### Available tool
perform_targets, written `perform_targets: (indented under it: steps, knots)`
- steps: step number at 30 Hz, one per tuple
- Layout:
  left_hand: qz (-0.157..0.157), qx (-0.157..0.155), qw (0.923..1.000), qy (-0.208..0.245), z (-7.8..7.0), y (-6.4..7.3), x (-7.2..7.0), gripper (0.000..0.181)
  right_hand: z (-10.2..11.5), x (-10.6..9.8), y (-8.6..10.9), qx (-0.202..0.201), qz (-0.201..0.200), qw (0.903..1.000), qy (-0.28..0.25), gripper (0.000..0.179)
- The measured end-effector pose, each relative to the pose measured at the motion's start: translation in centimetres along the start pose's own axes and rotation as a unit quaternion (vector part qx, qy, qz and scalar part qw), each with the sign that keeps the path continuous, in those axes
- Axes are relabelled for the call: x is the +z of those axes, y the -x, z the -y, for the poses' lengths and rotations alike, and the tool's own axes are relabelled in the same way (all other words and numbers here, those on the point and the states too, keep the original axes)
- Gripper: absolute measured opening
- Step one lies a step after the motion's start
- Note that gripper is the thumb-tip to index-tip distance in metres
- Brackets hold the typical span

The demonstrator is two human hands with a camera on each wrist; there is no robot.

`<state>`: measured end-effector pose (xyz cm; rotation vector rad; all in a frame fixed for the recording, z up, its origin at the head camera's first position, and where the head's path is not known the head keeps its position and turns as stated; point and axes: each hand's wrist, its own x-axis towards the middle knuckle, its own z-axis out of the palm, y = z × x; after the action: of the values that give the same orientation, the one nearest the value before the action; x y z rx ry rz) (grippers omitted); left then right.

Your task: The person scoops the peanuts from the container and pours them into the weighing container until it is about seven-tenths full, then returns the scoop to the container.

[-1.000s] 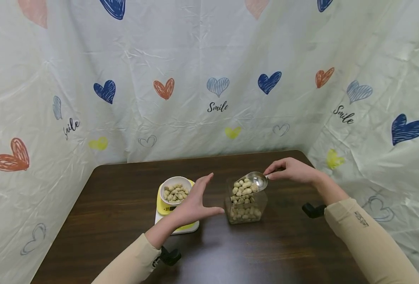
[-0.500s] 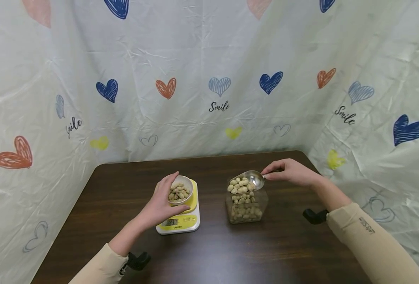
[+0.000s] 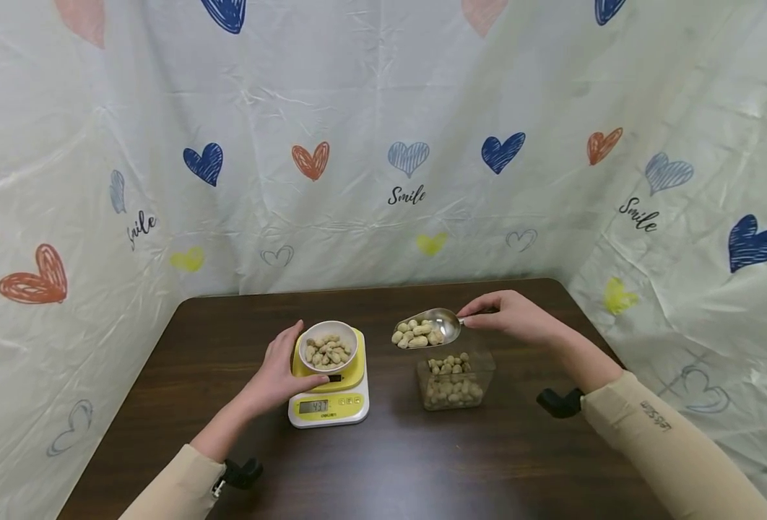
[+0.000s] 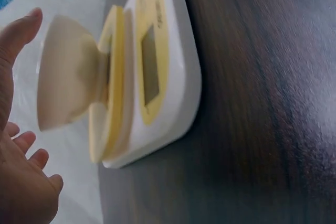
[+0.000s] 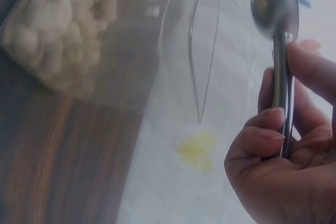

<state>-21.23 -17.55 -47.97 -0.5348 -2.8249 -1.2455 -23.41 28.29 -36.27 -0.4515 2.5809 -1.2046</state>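
A metal scoop (image 3: 449,326) heaped with peanuts (image 3: 416,336) hangs above and left of a clear plastic container (image 3: 485,370). My right hand (image 3: 518,318) grips its handle; in the right wrist view the fingers curl round that slim metal handle (image 5: 283,90). More peanuts lie inside the container. A small white bowl (image 3: 329,328) of peanuts stands on a yellow and white kitchen scale (image 3: 360,413), whose display reads 43.7. Around the bowl's left side, my left hand (image 3: 271,377) spreads thumb and fingers; the left wrist view shows a gap between them and the bowl wall (image 4: 60,77).
The dark wooden table (image 3: 409,469) carries the scale at left and the container at right. A white curtain (image 3: 357,87) printed with hearts hangs behind and at both sides.
My left hand has moved left from in front of the scale to the bowl's left side. My right hand has lifted the loaded scoop out of the container and carried it left.
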Motion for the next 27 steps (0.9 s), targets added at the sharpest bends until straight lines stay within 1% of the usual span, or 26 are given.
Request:
perform_targets:
  steps: [5, 10, 15, 23, 27]
  knots:
    - [0.015, -0.028, 0.9995, 0.009, 1.0, -0.3, 0.2, 0.126, 1.0, 1.2, -1.1, -0.007, -0.003, 1.0000, -0.006, 0.032]
    - [0.025, -0.046, 0.9986, 0.012, 1.5, -0.7, 0.3, 0.128, 2.1, 2.3, -2.1, -0.004, 0.000, 0.9997, -0.025, 0.033]
    - [0.035, -0.052, 0.9979, 0.013, 1.3, -1.1, 0.4, 0.128, 3.0, 3.4, -3.1, 0.002, 0.000, 0.9990, -0.045, 0.030]
    - [0.055, -0.057, 0.9967, 0.013, 1.1, -1.7, 0.5, 0.126, 4.5, 5.0, -4.4, 0.003, -0.011, 0.9995, -0.029, 0.026]
    - [0.058, -0.056, 0.9967, 0.013, 1.0, -1.8, 0.6, 0.124, 4.9, 5.6, -5.2, 0.010, -0.014, 0.9995, -0.025, 0.025]
